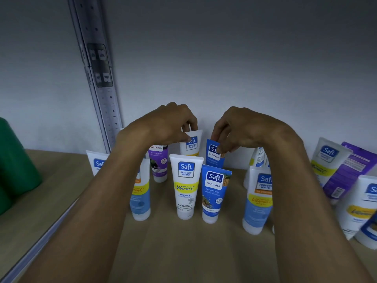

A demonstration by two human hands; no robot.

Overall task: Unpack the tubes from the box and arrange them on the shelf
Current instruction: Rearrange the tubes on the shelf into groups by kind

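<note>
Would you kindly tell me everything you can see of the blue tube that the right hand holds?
The blue tube looks like glossy plastic, with a Safi Naturals label. It stands roughly upright, crimped end up, in the back row behind a matching tube. The right hand pinches its top edge; its cap is hidden.

Stretched both bare forearms in from 7 and 5 o'clock, converging toward 12. Pinched the top of the white tube [192, 144] with the left hand [169, 125], knuckles up. Pinched the top of the blue tube [213, 159] with the right hand [241, 129], at its 3 o'clock, apart.
</note>
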